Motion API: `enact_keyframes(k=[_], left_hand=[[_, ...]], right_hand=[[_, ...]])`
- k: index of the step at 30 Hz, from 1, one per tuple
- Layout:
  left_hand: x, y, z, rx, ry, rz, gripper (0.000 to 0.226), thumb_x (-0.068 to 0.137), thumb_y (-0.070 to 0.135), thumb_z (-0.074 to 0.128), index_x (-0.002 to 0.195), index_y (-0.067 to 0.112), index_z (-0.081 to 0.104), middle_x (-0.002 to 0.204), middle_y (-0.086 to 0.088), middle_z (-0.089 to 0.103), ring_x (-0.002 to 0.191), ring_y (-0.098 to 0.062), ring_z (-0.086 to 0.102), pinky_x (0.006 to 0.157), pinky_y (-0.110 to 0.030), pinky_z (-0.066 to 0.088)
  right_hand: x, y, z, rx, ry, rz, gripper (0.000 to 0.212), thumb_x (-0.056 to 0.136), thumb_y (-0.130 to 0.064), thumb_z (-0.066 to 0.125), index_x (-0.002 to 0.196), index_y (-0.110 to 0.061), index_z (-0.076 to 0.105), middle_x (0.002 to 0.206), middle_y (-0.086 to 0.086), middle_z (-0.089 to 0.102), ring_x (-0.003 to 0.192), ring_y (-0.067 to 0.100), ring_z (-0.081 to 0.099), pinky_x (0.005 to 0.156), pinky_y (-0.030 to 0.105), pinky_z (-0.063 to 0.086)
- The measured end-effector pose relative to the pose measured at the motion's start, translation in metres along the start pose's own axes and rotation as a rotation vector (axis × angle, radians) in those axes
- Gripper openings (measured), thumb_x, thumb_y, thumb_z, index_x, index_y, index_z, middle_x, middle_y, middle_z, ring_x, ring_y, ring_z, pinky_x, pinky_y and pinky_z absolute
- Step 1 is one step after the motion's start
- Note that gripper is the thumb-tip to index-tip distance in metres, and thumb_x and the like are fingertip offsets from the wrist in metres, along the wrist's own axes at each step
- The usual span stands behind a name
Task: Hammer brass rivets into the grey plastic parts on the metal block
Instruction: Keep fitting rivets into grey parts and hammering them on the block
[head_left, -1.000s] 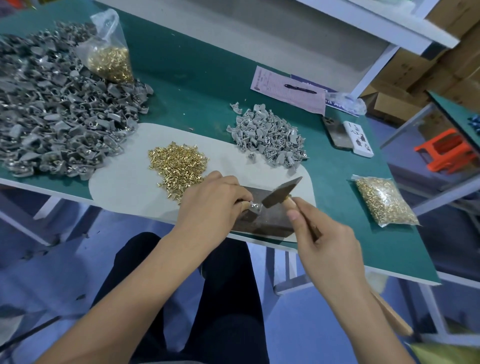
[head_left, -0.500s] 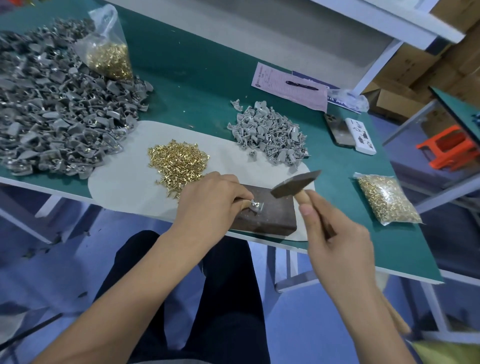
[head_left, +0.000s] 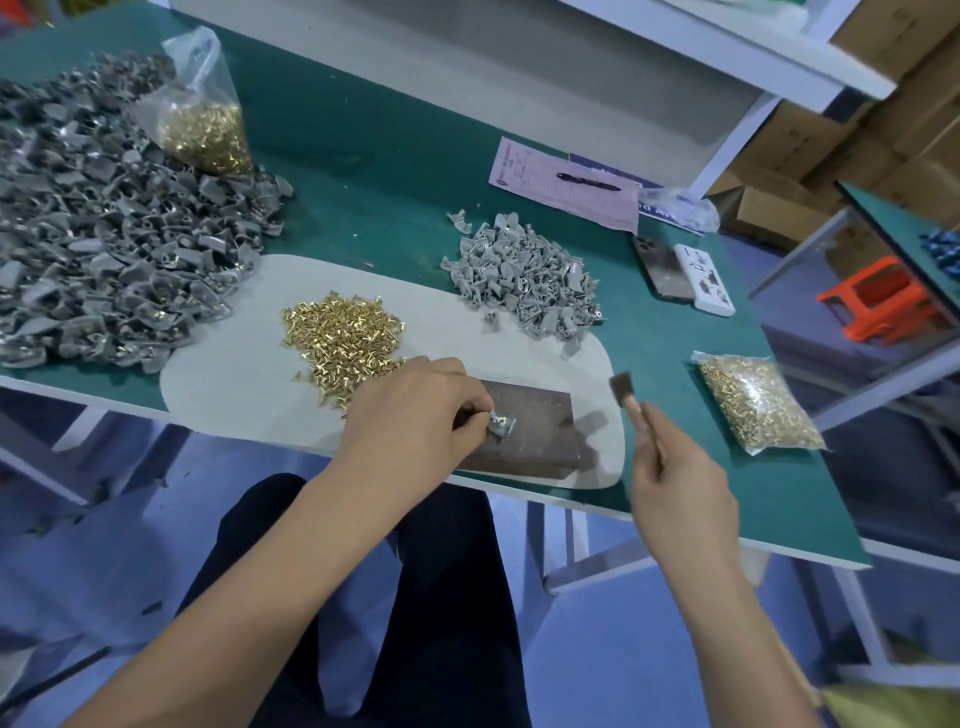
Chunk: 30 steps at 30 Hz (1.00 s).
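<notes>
A dark metal block lies on a white mat at the table's near edge. My left hand pinches a small grey plastic part down on the block's left side. My right hand grips the wooden handle of a hammer, whose dark head is raised to the right of the block, clear of it. Loose brass rivets are heaped on the mat to the left of the block. A small pile of grey parts sits behind the block.
A big heap of grey parts fills the table's left, with a bag of rivets on it. Another rivet bag lies right of the mat. A phone, a white power strip and a paper with a pen lie at the back right.
The hammer head has lifted off the part and swung up and to the right, away from the block. My left hand keeps the part pinned on the block.
</notes>
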<state>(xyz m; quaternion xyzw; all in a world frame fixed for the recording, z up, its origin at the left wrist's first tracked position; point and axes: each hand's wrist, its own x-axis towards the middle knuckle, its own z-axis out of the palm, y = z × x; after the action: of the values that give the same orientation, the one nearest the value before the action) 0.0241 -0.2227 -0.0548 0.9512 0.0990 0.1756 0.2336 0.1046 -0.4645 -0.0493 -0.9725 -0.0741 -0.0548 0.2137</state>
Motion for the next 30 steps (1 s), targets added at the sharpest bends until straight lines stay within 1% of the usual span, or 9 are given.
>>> enact_keyframes(k=[2,4,7,10,14,18,22,27,30], left_hand=[[-0.002,0.001,0.001,-0.036,0.004,-0.009,0.008,0.087,0.038,0.063,0.089,0.042,0.071,0.088,0.019,0.062,0.09,-0.005,0.054,0.058,-0.027,0.043],[-0.007,0.0,0.003,-0.092,0.019,-0.035,0.006,0.085,0.036,0.065,0.086,0.039,0.069,0.088,0.02,0.061,0.092,-0.004,0.052,0.063,-0.031,0.05],[-0.014,-0.005,0.004,-0.167,0.062,-0.048,0.002,0.083,0.034,0.065,0.084,0.036,0.065,0.087,0.019,0.059,0.09,-0.003,0.05,0.066,-0.032,0.051],[-0.02,-0.016,-0.001,-0.212,0.134,-0.066,0.002,0.082,0.038,0.061,0.083,0.037,0.062,0.087,0.02,0.058,0.09,-0.001,0.049,0.065,-0.028,0.049],[-0.026,-0.032,-0.015,-0.201,0.231,-0.092,0.01,0.081,0.042,0.06,0.088,0.037,0.063,0.09,0.021,0.058,0.092,0.0,0.05,0.061,-0.025,0.046],[-0.037,-0.061,-0.034,-0.182,0.312,-0.178,0.012,0.082,0.046,0.061,0.09,0.037,0.064,0.092,0.023,0.059,0.092,0.0,0.052,0.061,-0.021,0.042],[-0.052,-0.097,-0.054,-0.091,0.403,-0.321,0.007,0.082,0.038,0.069,0.088,0.036,0.067,0.09,0.02,0.063,0.091,-0.006,0.055,0.056,-0.012,0.033],[-0.067,-0.143,-0.077,-0.001,0.424,-0.437,0.008,0.086,0.029,0.072,0.093,0.032,0.07,0.092,0.016,0.065,0.094,-0.014,0.057,0.057,-0.032,0.05],[-0.07,-0.166,-0.085,0.059,0.41,-0.535,0.011,0.09,0.032,0.07,0.1,0.033,0.069,0.099,0.014,0.064,0.1,-0.014,0.054,0.062,-0.033,0.05]], right_hand=[[-0.002,0.001,0.013,-0.041,-0.038,-0.021,0.041,0.105,-0.024,0.046,0.143,-0.033,0.056,0.109,0.006,0.06,0.093,0.035,0.057,0.071,0.039,0.043],[-0.007,-0.003,0.023,-0.115,-0.028,-0.052,0.044,0.102,-0.016,0.052,0.142,-0.031,0.059,0.104,0.009,0.057,0.096,0.034,0.048,0.078,0.042,0.044],[-0.009,-0.021,0.028,-0.129,0.113,-0.103,0.034,0.098,-0.021,0.063,0.131,-0.022,0.068,0.115,0.015,0.061,0.108,0.038,0.045,0.09,0.046,0.037],[-0.013,-0.052,0.028,0.07,0.199,-0.353,0.026,0.098,-0.026,0.064,0.123,-0.02,0.071,0.115,0.003,0.065,0.109,0.031,0.052,0.093,0.047,0.043],[-0.019,-0.109,0.033,0.309,0.033,-0.642,0.021,0.098,-0.034,0.064,0.117,-0.03,0.071,0.104,-0.018,0.067,0.101,0.016,0.059,0.091,0.038,0.045],[-0.019,-0.158,0.059,0.301,-0.025,-0.758,0.019,0.091,-0.019,0.074,0.108,-0.028,0.077,0.098,-0.01,0.064,0.094,0.02,0.058,0.081,0.046,0.046],[-0.019,-0.205,0.091,0.315,-0.157,-0.778,0.014,0.091,-0.018,0.074,0.101,-0.026,0.077,0.099,-0.011,0.067,0.097,0.019,0.059,0.086,0.046,0.047],[-0.027,-0.266,0.126,0.318,-0.299,-0.826,0.007,0.093,-0.025,0.068,0.094,-0.03,0.073,0.095,-0.015,0.067,0.098,0.015,0.057,0.093,0.042,0.044],[-0.024,-0.298,0.144,0.302,-0.319,-0.791,0.009,0.095,-0.027,0.064,0.096,-0.031,0.072,0.097,-0.015,0.068,0.1,0.015,0.056,0.092,0.043,0.046]])
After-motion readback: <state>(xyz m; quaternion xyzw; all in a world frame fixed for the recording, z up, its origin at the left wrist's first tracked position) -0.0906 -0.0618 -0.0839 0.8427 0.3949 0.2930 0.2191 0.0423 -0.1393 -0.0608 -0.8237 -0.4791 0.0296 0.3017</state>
